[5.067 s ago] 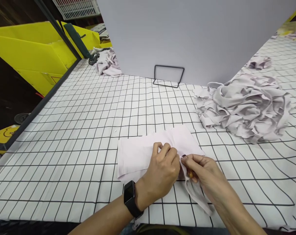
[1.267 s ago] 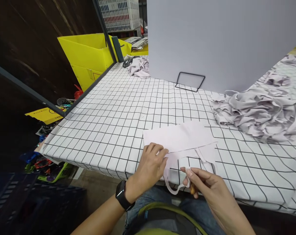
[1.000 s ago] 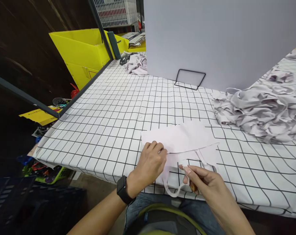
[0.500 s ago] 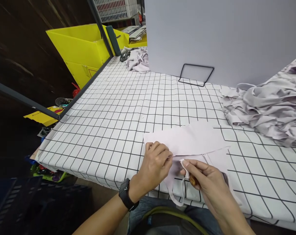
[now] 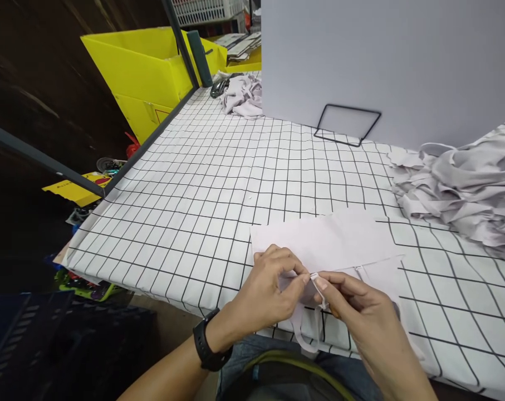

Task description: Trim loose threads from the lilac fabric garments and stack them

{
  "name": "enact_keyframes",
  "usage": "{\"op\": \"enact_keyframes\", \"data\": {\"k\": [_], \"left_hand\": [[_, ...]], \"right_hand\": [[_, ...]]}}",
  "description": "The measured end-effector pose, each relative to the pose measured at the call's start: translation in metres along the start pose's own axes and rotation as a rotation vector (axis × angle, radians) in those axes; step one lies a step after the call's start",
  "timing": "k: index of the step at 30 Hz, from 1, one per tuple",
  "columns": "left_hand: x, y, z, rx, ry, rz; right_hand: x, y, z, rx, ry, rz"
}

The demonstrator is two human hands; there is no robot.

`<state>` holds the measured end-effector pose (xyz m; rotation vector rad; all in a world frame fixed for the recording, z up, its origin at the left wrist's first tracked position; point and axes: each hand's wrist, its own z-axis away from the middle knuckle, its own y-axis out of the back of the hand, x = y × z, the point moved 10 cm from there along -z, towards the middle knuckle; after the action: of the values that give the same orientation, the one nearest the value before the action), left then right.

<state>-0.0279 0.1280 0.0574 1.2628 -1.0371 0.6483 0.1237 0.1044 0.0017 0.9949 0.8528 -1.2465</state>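
Note:
A pale pink fabric piece, folded over, lies near the table's front edge. My left hand pinches at the fabric's near edge, thumb and index finger closed. Against those fingertips, my right hand grips the end of a narrow fabric strap, whose loop hangs down over the front edge. Part of an orange-brown object shows inside my right hand; fingers hide the rest of it. A second narrow strip sits at the fabric's edge, right of the fingertips.
A large pile of matching fabric pieces lies to the right. Behind stands a grey panel with a black wire stand before it. A smaller cloth heap and yellow bin are at back left.
My hands, apart half a second ago, now meet at the fingertips, with the strap end brought to the fabric's edge. Five seconds ago they worked farther right along the piece. The view has shifted.

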Motion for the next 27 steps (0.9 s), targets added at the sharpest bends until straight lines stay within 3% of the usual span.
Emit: {"op": "enact_keyframes", "data": {"k": [4,8,17,21,24,27], "left_hand": [[0.0,0.0,-0.001,-0.031,0.005,0.014],[0.005,-0.001,0.0,-0.046,-0.019,-0.014],[0.013,0.0,0.005,0.0,-0.082,0.05],[0.012,-0.004,0.007,-0.045,-0.089,0.063],[0.005,-0.009,0.01,-0.084,-0.087,-0.078],[0.001,-0.013,0.012,-0.057,-0.168,-0.354]], "right_hand": [[-0.011,0.001,0.005,0.017,0.071,0.085],[-0.014,0.001,0.012,-0.003,0.055,0.127],[0.011,-0.002,0.012,-0.038,-0.143,-0.068],[0.013,-0.004,0.009,-0.077,-0.106,-0.091],[0.01,0.001,0.01,-0.028,-0.086,-0.069],[0.011,0.008,0.011,0.056,-0.139,-0.082]]}}
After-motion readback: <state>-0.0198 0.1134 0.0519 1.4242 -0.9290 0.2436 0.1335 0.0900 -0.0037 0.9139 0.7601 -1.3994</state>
